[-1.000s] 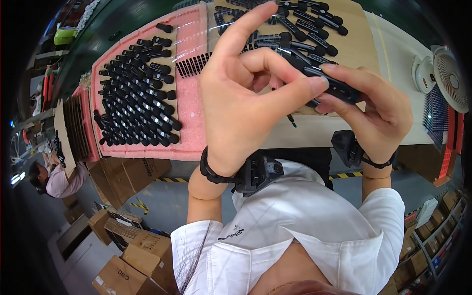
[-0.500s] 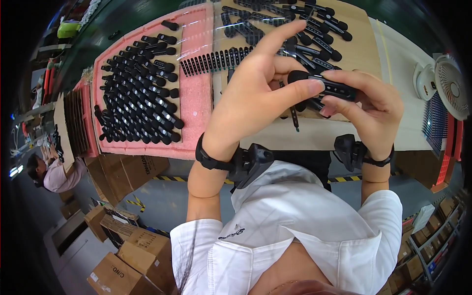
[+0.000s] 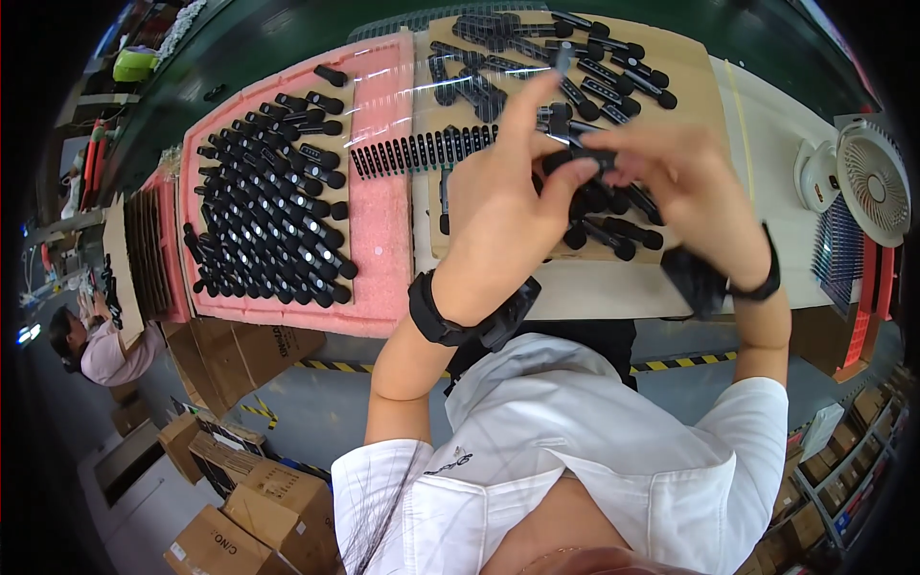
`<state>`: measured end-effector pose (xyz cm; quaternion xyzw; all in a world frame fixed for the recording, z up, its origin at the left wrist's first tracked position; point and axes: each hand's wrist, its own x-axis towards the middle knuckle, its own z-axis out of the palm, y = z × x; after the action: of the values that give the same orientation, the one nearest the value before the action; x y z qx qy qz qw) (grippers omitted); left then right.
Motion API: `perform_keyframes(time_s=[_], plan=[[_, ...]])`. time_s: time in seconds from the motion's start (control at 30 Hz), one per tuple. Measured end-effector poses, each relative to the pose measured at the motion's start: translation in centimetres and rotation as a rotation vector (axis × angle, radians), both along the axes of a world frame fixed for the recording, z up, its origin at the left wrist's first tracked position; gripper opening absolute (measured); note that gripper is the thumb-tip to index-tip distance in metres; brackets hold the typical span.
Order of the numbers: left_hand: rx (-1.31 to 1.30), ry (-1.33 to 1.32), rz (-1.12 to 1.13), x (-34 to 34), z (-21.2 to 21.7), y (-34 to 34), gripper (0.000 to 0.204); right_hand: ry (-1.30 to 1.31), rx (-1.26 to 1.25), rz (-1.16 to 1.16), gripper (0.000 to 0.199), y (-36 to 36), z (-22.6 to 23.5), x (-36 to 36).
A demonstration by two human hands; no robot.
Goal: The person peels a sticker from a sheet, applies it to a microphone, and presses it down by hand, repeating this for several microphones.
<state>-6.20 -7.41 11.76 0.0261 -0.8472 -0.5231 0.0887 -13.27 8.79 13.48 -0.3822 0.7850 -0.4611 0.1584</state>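
Between the thumb and curled fingers of my left hand (image 3: 503,206) is a small black handheld microphone (image 3: 573,159). The left index finger sticks up and away from it. My right hand (image 3: 685,177) is smeared by motion, with its fingertips closed at the microphone's other end. Below and beyond both hands, more black microphones (image 3: 623,235) lie loose on a brown cardboard sheet (image 3: 704,77). Just left of my left hand is a row of narrow black control strips (image 3: 422,149), side by side.
Many black microphones (image 3: 273,201) stand packed in rows on a pink foam tray (image 3: 379,244) at left. A clear plastic sheet (image 3: 383,72) crosses the tray's far part. A white fan (image 3: 872,177) stands at the right. Cardboard boxes (image 3: 278,498) and another person (image 3: 115,350) are at lower left.
Both hands have drawn closer together, the right moving left. The microphone has turned and shows less of its body. My view has shifted slightly, so the table appears lower.
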Motion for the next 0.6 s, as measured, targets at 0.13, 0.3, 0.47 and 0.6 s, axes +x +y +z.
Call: perform_keyframes(time_s=[0.13,0.3,0.47,0.6], plan=[[-0.094,0.155,0.154,-0.4,-1.1,-0.9,0.058,-0.174,0.055,-0.13,0.017,-1.2,-0.8,-10.2],[-0.103,0.146,0.199,1.1,-0.5,-1.6,0.058,-0.147,0.058,-0.462,0.013,0.2,-6.8,-25.1],[0.005,0.068,0.282,2.1,-0.6,-2.4,0.054,0.301,0.522,-0.466,0.014,0.7,-10.2,-28.0],[-0.039,0.142,0.318,2.9,-0.7,-3.3,0.051,0.272,0.288,-0.142,0.017,-4.2,-8.3,-23.4]])
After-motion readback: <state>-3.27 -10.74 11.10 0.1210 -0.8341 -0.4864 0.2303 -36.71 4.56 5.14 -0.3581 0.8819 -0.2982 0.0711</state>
